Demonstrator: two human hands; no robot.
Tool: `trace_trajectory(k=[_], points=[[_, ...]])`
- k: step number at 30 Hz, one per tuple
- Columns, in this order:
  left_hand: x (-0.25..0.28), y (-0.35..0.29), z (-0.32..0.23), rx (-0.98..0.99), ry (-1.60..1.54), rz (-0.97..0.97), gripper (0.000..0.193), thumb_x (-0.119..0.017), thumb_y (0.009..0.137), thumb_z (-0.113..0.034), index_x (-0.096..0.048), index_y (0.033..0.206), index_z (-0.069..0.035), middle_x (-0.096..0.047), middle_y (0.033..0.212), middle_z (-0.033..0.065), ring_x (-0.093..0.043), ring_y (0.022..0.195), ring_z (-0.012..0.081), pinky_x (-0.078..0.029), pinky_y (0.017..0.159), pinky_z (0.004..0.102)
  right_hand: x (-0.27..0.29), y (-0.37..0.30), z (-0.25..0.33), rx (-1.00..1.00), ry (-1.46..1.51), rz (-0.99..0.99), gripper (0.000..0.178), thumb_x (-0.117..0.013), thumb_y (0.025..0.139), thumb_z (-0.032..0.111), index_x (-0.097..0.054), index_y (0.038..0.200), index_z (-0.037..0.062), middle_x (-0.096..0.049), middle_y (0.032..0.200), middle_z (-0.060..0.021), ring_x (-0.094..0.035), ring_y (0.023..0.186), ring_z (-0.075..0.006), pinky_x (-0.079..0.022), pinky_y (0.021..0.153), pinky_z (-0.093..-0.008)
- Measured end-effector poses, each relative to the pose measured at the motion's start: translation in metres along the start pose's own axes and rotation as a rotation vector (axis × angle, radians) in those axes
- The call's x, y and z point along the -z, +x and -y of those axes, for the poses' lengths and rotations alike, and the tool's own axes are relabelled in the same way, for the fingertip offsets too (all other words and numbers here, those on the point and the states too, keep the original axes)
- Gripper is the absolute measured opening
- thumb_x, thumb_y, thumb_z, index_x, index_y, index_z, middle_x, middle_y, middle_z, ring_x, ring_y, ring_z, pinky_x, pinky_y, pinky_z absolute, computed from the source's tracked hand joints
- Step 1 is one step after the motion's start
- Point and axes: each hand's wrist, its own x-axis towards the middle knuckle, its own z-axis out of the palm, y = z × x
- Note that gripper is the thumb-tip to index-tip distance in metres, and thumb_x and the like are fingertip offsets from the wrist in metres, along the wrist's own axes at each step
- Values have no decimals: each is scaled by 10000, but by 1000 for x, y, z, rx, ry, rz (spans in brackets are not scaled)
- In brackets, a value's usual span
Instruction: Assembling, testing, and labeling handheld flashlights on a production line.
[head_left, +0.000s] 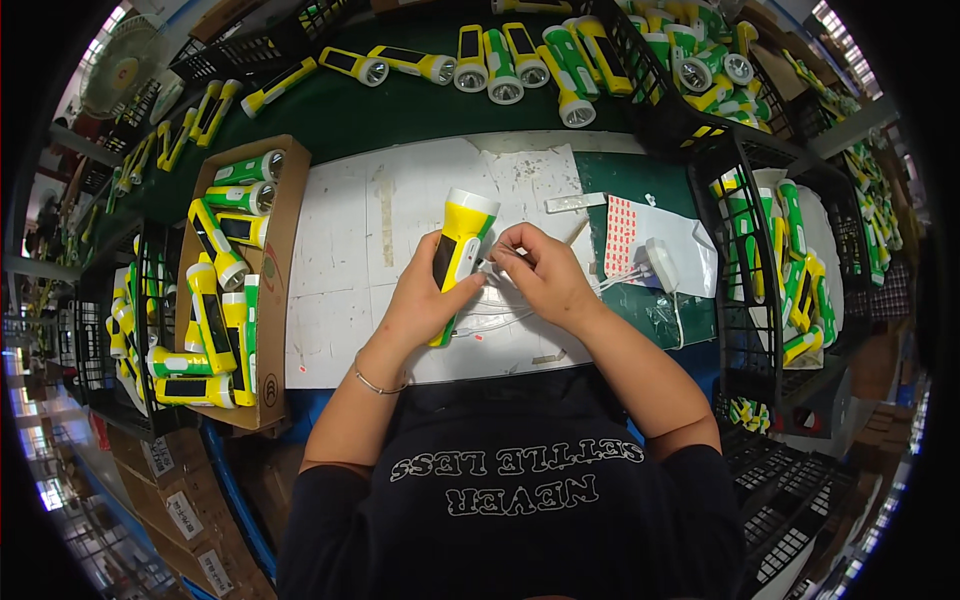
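Observation:
My left hand is wrapped round a yellow, green and white flashlight, which stands nearly upright with its white head at the far end. A dark panel shows along its side. Close against the flashlight's right side, my right hand is closed in a pinch. Something thin and small seems to be between its fingertips, too small to name. Below both hands a white cable lies on the white work surface. To the right sits a white plug adapter with its cord.
At the left, a cardboard box holds several flashlights. More flashlights lie along the green table's far side. Black crates of flashlights stand at the right. A sheet of red stickers lies beside the adapter.

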Motion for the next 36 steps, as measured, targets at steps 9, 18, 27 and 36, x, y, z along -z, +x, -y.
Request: trace_trajectory(k=[9, 18, 27, 36], points=[[2, 0, 6, 16, 64, -18, 601, -704, 737, -180, -401, 1225, -1, -576, 1058, 152, -573, 959, 227, -460, 820, 321, -11, -5, -10, 130, -483, -45, 265, -653, 775, 265, -612, 936, 59, -612, 904, -83, -619, 809, -259, -502, 686, -347], [9, -2, 10, 22, 78, -73, 607, -697, 733, -171, -393, 1230, 3, -575, 1047, 152, -576, 943, 227, -464, 808, 316, -25, 2, -25, 131, -625, -14, 162, -639, 782, 225, -603, 883, 105, -600, 901, -53, -616, 739, -276, -500, 609, -359], [8, 2, 5, 15, 70, -71, 586, -694, 732, -174, -406, 1212, 2, -579, 1037, 152, -577, 941, 231, -460, 811, 320, -35, 4, -24, 197, -595, -48, 251, -661, 781, 251, -584, 961, 94, -615, 915, -50, -628, 779, -261, -509, 627, -361], [2, 3, 5, 18, 74, -18, 585, -694, 725, -190, -413, 1201, 3, -579, 1029, 161, -577, 942, 247, -456, 819, 329, -5, 0, 8, 146, -236, -168, 207, -688, 783, 191, -633, 913, 39, -664, 797, -85, -651, 708, -180, -498, 628, -271]])
